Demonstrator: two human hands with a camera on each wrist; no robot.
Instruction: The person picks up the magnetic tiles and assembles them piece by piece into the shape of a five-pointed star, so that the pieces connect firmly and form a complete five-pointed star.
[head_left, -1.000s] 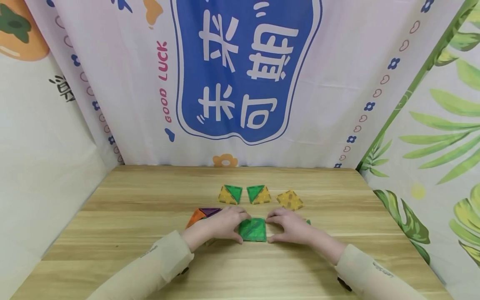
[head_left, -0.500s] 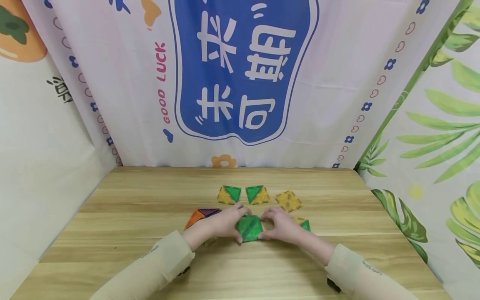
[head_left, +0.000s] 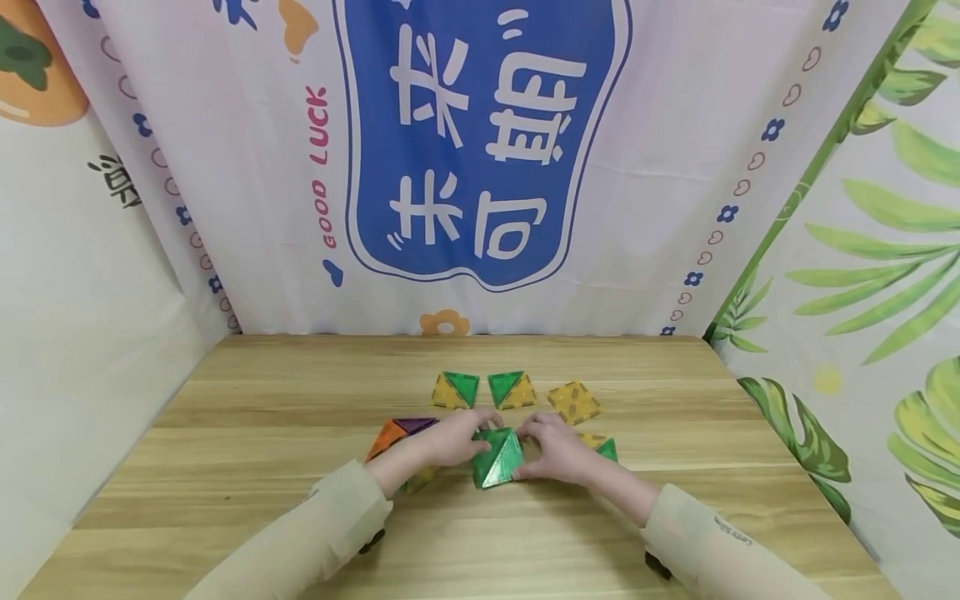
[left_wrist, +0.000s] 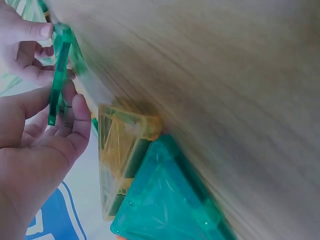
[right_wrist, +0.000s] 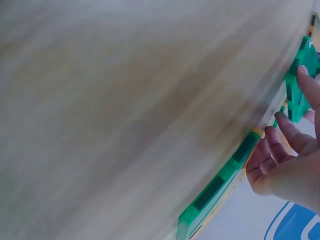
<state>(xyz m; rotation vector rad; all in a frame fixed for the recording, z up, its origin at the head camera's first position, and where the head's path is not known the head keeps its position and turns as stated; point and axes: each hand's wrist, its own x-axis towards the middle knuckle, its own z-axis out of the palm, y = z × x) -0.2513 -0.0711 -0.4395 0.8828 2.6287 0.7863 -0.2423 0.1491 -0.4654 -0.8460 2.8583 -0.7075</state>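
Two green triangular magnetic tiles (head_left: pixel 502 460) meet along a diagonal, tilted with the seam standing out, between the two hands. My left hand (head_left: pixel 454 437) pinches their left side, thumb on the near face; the left wrist view shows a green tile (left_wrist: pixel 59 75) edge-on between thumb and fingers. My right hand (head_left: pixel 559 450) holds the right side, and in the right wrist view its thumb lies against the green tile (right_wrist: pixel 297 87). Its other fingers are loosely bent. The far side of the pair is partly hidden by fingers.
Left of the hands lie orange (head_left: pixel 386 437) and purple (head_left: pixel 415 426) tiles, partly hidden by the left arm. Behind are two green-and-yellow squares (head_left: pixel 455 390) (head_left: pixel 512 390) and a yellow square (head_left: pixel 575 402). A yellow-and-green group (head_left: pixel 606 449) sits by the right wrist.
The green pair has gone from a flat square to a tilted, folded shape. My right hand has moved left onto it, uncovering the yellow-and-green tiles. My left thumb has moved up onto its face.
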